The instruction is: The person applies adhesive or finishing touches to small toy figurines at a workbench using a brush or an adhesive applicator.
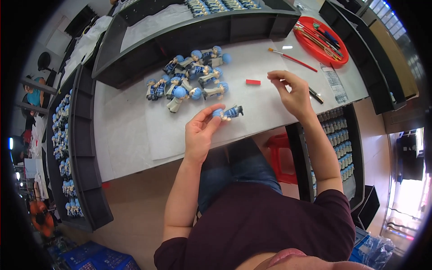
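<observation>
My left hand (200,132) grips a small figurine (231,111) by its blue-haired head, between thumb and fingers. The figurine lies sideways above the white work surface, its blue-striped body and dark feet pointing right. To the right, my right hand (291,92) hovers over the table with its fingers bent and loosely apart; nothing shows in it. Just left of its fingertips lies a small red block (253,82). Beyond my left hand, a loose group of similar blue-haired figurines (196,70) lies on the white sheet (168,139).
A black tray (198,31) with figurines stands along the back. At the right back are a red dish (324,54) of brushes and tools, a red-handled brush (294,60) and a dark pen (316,95). More trays of figurines flank the table, one left (85,148), one lower right (357,157).
</observation>
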Demonstrator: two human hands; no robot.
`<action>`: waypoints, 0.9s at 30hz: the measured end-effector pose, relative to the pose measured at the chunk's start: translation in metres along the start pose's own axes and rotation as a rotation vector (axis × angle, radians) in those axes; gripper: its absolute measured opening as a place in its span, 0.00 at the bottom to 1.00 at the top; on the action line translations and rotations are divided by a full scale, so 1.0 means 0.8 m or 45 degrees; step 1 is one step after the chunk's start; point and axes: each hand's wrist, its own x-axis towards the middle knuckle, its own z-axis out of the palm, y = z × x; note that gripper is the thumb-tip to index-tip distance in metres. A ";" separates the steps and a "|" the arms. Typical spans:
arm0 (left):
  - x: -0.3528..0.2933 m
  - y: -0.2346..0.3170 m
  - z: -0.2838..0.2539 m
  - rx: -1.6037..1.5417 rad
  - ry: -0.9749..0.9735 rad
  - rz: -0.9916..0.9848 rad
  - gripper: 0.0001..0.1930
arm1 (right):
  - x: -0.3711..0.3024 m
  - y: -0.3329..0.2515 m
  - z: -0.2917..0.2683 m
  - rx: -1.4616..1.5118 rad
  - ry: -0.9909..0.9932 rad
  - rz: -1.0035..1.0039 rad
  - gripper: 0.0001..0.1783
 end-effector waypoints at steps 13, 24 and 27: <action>0.002 -0.011 0.004 0.017 -0.036 0.073 0.16 | -0.063 -0.046 0.062 -0.134 -0.061 -0.628 0.24; -0.002 -0.008 -0.004 0.311 -0.135 0.090 0.15 | -0.124 -0.015 -0.026 0.036 0.437 -0.262 0.21; 0.000 -0.013 -0.005 0.425 -0.083 0.115 0.13 | -0.170 0.043 -0.094 -0.243 0.960 0.034 0.17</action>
